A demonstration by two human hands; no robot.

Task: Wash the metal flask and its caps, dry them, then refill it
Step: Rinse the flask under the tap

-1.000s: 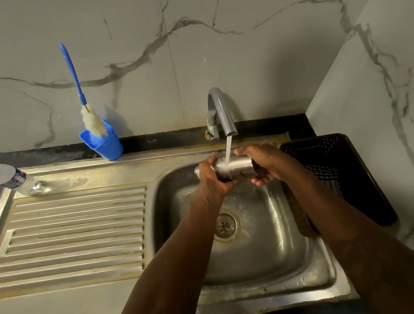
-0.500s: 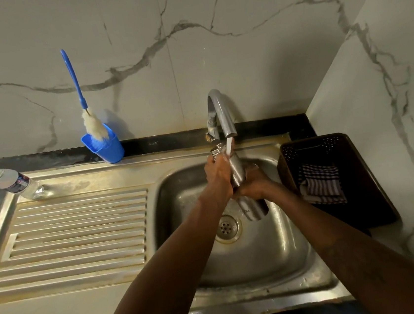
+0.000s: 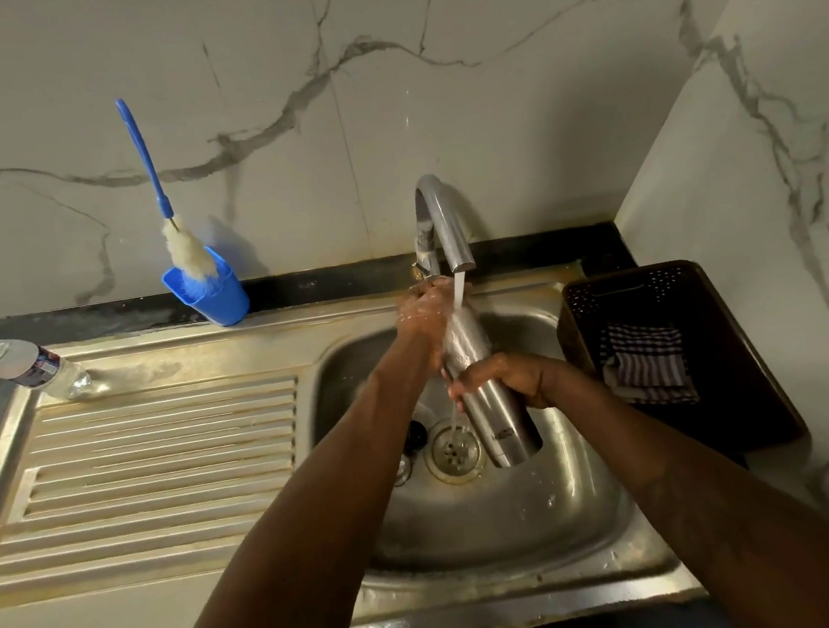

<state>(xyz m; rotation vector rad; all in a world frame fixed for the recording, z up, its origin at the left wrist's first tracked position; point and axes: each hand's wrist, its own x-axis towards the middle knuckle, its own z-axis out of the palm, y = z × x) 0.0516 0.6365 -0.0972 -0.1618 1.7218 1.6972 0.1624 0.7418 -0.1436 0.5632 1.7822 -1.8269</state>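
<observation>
Backed by a marble wall (image 3: 481,99) at rear and right. Steel sink (image 3: 179,624) across the counter: ribbed drainboard (image 3: 162,471) at left, basin (image 3: 528,517) at right. Dark perforated basket (image 3: 724,423) just beside the basin at right, with a striped cloth (image 3: 648,364) inside.

Flask (image 3: 506,432) held over the basin. Contact with the basin floor: cannot tell. Long axis steeply tilted: upper end up and away, directly under the tap (image 3: 443,217) spout; base down and toward the viewer, slightly right, above the drain (image 3: 454,451). Upper end covered by a hand, so open or capped: cannot tell. Struck near the top by running water (image 3: 459,290).

Left hand (image 3: 426,320) wrapped around the top of the flask, fingers curled, wet. Right hand (image 3: 510,380) wrapped around the middle of the flask from the right, fingers curled across its front.

Blue brush (image 3: 147,163) standing bristles-down in a blue cup (image 3: 214,298) against the wall, left of the tap. Plastic bottle (image 3: 25,363) with blue cap at the far left corner of the sink. Two small dark items (image 3: 413,435) on the basin floor, just left of the drain; too unclear to identify.
</observation>
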